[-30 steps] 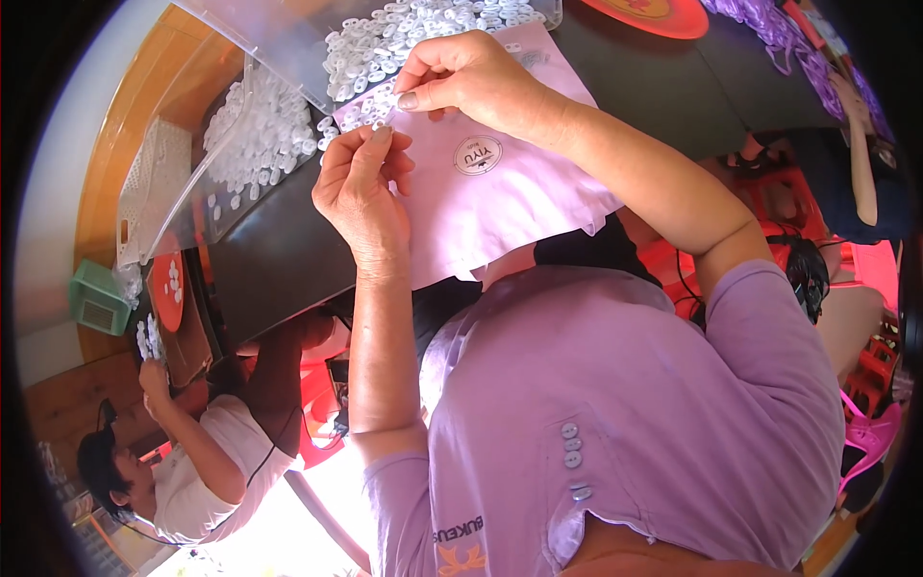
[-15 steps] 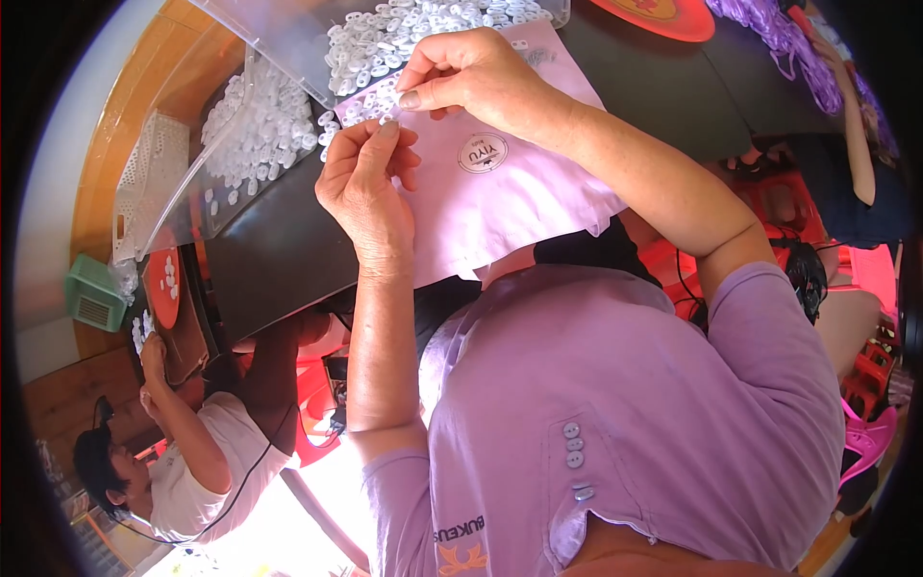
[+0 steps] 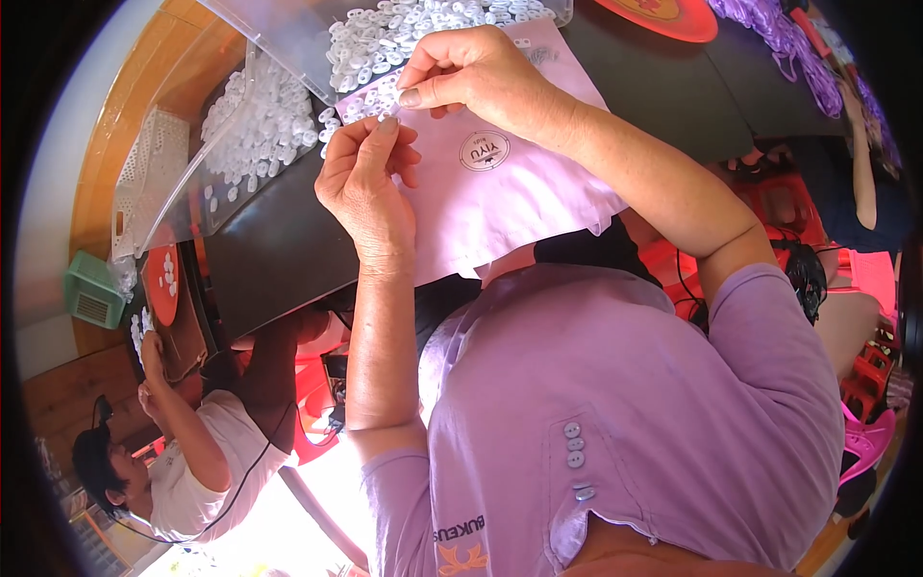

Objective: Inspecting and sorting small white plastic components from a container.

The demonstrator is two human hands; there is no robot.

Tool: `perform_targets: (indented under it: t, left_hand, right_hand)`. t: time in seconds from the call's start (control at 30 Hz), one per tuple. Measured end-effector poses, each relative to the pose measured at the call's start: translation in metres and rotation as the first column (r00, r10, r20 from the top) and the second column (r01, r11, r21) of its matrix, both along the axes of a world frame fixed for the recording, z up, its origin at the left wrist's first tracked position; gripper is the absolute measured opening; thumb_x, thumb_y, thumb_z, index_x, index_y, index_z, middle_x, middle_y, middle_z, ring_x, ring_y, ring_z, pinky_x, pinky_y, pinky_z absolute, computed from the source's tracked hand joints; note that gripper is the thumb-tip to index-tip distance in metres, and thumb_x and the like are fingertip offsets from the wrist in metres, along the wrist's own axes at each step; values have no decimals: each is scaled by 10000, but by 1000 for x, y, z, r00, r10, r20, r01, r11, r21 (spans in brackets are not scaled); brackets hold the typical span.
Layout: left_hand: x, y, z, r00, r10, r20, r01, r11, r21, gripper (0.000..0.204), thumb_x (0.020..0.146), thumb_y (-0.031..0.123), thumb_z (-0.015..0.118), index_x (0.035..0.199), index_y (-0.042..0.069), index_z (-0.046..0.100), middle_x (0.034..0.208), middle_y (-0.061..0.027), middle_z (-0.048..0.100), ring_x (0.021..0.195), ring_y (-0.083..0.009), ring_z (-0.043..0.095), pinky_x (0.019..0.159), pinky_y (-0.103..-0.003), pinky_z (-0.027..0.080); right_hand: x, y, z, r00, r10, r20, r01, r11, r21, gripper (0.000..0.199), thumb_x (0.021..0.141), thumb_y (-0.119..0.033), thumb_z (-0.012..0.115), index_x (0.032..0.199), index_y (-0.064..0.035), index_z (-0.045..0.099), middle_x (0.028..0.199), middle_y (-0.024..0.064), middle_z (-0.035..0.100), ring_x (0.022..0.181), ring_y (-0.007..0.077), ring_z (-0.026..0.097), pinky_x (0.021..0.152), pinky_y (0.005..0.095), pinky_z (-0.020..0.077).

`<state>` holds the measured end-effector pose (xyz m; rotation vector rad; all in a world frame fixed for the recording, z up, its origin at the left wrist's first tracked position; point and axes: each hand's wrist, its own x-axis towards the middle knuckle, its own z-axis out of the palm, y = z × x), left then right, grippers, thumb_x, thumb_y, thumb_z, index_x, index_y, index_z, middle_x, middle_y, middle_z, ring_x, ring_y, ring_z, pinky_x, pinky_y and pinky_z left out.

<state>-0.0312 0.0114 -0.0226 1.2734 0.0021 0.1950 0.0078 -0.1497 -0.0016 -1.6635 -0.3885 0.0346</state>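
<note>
My left hand (image 3: 368, 183) is raised over the near part of the table, its thumb and forefinger pinched on a small white oval piece (image 3: 386, 117) that barely shows at the tips. Just above and to the right, my right hand (image 3: 481, 82) pinches thumb against forefinger; what it holds is too small to make out. The two sets of fingertips almost meet. Under both hands a pink cloth (image 3: 461, 216) with a round printed mark spreads over the table edge. Several loose white oval pieces with holes (image 3: 377, 98) lie on the cloth's far left part, beside the fingers.
A clear plastic bin (image 3: 332, 88) with a heap of white pieces (image 3: 394, 38) stands at the far side. More pieces (image 3: 260, 125) are piled to its left. A red plate (image 3: 663, 14) and purple cord (image 3: 798, 58) lie far right. Another person (image 3: 207, 442) works at left.
Both my hands keep nearly the same place and pinch, with only slight finger movement. At the far right, another person's arm has shifted a little downward.
</note>
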Motion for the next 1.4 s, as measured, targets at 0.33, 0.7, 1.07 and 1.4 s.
perform_targets:
  t: [0.33,0.7,1.07,1.4]
  left_hand:
    - [-1,-1,0,999,-32,32,31,999,41,100,876,59,641,897,-36,617,730,-103,659,562,-122,580,466,-230,403]
    - [-3,-3,4,986,-96,135,100,995,-20,179,833,-66,660,1008,-52,627,833,-89,648,645,-130,603,483,-235,447]
    - [-4,-4,1,974,-122,190,118,992,33,286,771,-109,706,1041,-53,628,853,-71,630,696,-111,589,503,-230,477]
    - [-6,-4,2,977,-102,187,85,992,96,266,763,-78,744,1002,-51,631,810,-54,622,658,-88,572,494,-216,468]
  right_hand:
    - [-4,2,2,999,45,-14,-44,999,16,83,845,-73,681,910,-23,685,804,18,662,722,81,610,658,220,496]
    - [3,-5,2,979,159,-131,-146,984,99,121,837,-124,697,898,-20,692,769,28,661,689,101,612,612,225,463]
    - [3,-8,3,941,267,-210,-250,963,105,162,870,-187,681,871,-26,668,731,21,624,660,95,594,595,228,464]
    - [2,-12,9,930,298,-215,-313,949,-41,261,904,-299,643,839,-46,653,698,2,605,607,85,576,572,216,456]
